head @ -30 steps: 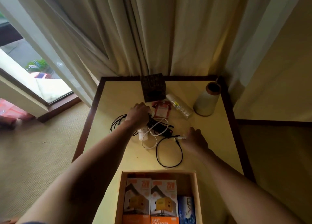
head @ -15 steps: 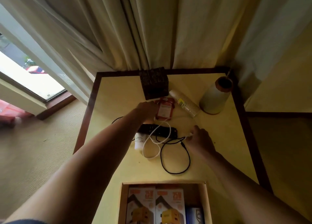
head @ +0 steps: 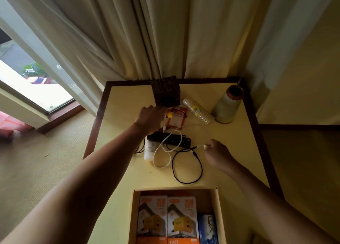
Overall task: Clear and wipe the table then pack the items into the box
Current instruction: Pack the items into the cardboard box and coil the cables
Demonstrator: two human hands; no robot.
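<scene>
Box (head: 134,216) contents: two charger cartons (head: 167,219), one blue pack (head: 207,229). Left hand (head: 150,117) pinches, apparently, a yellow plug (head: 170,115); right hand (head: 218,152) pinches the white cable (head: 161,152).

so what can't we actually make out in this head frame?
- Open cardboard box: near end cut off by the bottom edge, so its full contents are unknown.
- White tube-shaped bottle: left forearm covers its left side; label too small to read.
- Left hand: seen from behind, so its grip on the small yellow item is unclear.
- Black power strip: white cable crosses it; sockets too dark to count.
</scene>
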